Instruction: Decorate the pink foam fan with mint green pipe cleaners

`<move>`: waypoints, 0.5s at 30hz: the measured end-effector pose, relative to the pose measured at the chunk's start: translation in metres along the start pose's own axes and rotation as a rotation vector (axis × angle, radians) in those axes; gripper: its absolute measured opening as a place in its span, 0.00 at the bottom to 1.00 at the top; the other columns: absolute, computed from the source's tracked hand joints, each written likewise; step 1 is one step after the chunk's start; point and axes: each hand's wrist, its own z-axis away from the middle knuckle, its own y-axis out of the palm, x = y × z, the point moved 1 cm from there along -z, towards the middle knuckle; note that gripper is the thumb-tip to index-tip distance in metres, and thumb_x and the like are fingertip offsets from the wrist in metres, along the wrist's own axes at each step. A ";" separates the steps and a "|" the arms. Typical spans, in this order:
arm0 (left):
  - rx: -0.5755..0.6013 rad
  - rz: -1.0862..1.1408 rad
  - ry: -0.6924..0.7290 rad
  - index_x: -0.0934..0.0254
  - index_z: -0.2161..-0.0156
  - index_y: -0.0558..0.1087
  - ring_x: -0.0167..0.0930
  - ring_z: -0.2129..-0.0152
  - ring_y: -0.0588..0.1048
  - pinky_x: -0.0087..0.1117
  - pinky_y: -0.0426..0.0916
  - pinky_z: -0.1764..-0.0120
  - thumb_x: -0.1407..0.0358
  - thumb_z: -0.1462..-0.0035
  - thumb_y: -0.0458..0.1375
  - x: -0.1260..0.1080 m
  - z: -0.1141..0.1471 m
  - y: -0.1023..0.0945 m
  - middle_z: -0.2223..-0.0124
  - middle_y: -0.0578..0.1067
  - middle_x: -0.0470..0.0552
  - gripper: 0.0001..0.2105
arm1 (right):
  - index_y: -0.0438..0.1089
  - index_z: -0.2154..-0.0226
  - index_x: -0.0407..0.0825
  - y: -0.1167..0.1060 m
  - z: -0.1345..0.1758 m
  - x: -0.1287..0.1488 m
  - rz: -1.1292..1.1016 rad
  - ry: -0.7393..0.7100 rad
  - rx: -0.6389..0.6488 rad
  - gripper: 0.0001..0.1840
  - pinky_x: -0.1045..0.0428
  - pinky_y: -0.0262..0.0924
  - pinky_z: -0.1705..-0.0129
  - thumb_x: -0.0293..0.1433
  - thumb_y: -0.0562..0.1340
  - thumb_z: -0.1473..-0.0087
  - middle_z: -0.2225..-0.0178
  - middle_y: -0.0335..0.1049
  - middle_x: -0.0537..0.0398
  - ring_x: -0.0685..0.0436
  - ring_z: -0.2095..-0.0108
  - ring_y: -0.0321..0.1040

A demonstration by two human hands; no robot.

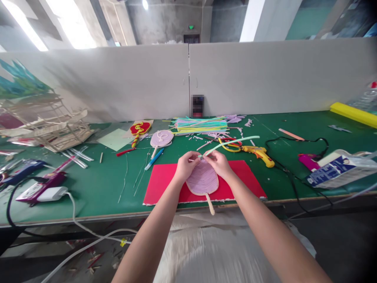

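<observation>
A mint-green pipe cleaner (240,140) stretches up and to the right from between my two hands. My right hand (219,164) pinches it close to its lower end. My left hand (186,166) is closed at that same end, thumb and finger meeting the short tip. Under both hands lies a round lilac fan (203,181), which looks made of coiled pipe cleaners with a pale rim; its cream handle (211,206) points toward me past the front edge. A red board (165,179) lies beneath the fan. My fingers cover the fan's top edge.
Behind the hands lie a pile of pastel pipe cleaners (202,125), a yellow glue gun (259,154), scissors (229,146) and a blue pen (154,158). Another lilac fan (161,138) and a red-yellow one (139,129) sit left. A power strip (43,188) and cords lie farther left.
</observation>
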 end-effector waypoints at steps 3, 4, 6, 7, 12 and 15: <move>-0.017 -0.053 0.030 0.62 0.65 0.74 0.27 0.71 0.71 0.26 0.65 0.67 0.65 0.50 0.58 0.002 0.000 0.000 0.68 0.74 0.48 0.07 | 0.68 0.72 0.49 0.000 0.000 -0.001 0.018 0.002 -0.002 0.15 0.50 0.62 0.64 0.44 0.61 0.53 0.70 0.71 0.53 0.43 0.66 0.68; -0.023 -0.074 0.041 0.62 0.65 0.74 0.28 0.71 0.72 0.27 0.65 0.67 0.65 0.50 0.58 0.003 0.000 0.000 0.68 0.75 0.48 0.07 | 0.68 0.72 0.49 0.000 0.000 -0.001 0.025 0.003 0.000 0.15 0.50 0.62 0.64 0.44 0.61 0.53 0.70 0.71 0.53 0.43 0.66 0.68; -0.032 -0.119 0.066 0.61 0.65 0.75 0.28 0.71 0.72 0.27 0.66 0.66 0.66 0.50 0.57 0.002 0.000 0.000 0.67 0.75 0.49 0.06 | 0.68 0.72 0.49 0.000 0.000 0.000 0.037 0.006 0.003 0.14 0.50 0.62 0.64 0.43 0.61 0.52 0.71 0.71 0.54 0.44 0.67 0.68; -0.036 -0.143 0.078 0.61 0.66 0.75 0.28 0.71 0.72 0.28 0.65 0.66 0.66 0.50 0.57 0.002 0.001 0.000 0.67 0.75 0.49 0.06 | 0.68 0.73 0.49 0.000 0.000 0.000 0.041 0.008 0.001 0.14 0.50 0.62 0.64 0.43 0.61 0.52 0.71 0.71 0.54 0.44 0.67 0.68; -0.058 -0.230 0.106 0.61 0.67 0.76 0.29 0.72 0.72 0.28 0.64 0.65 0.67 0.49 0.58 -0.001 0.002 0.000 0.68 0.77 0.49 0.05 | 0.67 0.73 0.48 -0.001 0.000 -0.002 0.047 0.008 0.010 0.13 0.50 0.61 0.65 0.42 0.61 0.52 0.72 0.70 0.54 0.44 0.68 0.68; -0.058 -0.277 0.083 0.61 0.67 0.76 0.28 0.72 0.72 0.28 0.65 0.65 0.67 0.48 0.57 0.000 0.001 0.000 0.68 0.77 0.48 0.05 | 0.67 0.72 0.49 -0.001 0.000 -0.004 0.036 0.011 0.027 0.13 0.50 0.61 0.65 0.42 0.61 0.52 0.72 0.70 0.54 0.45 0.68 0.68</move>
